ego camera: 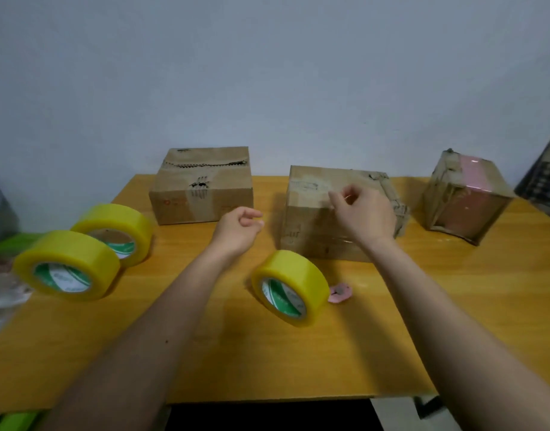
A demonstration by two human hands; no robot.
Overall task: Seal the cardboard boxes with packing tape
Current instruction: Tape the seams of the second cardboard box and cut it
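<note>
Three cardboard boxes stand along the back of the wooden table: a torn left box (202, 185), a middle box (311, 222) and a right box (463, 197) wrapped in glossy tape. A yellow tape roll (290, 287) stands on edge in front of the middle box. Beside it lies a small pink cutter (340, 293). My right hand (365, 214) hovers at the middle box's top front edge, fingers curled, thumb and forefinger close together; I see nothing between them. My left hand (237, 230) hangs above the table between the left and middle boxes, fingers loosely curled and holding nothing.
Two more yellow tape rolls (66, 264) (115, 233) stand on edge at the table's left. Crumpled clear plastic (3, 293) lies at the left edge. A dark object (544, 178) leans at the far right. The wall rises right behind the boxes.
</note>
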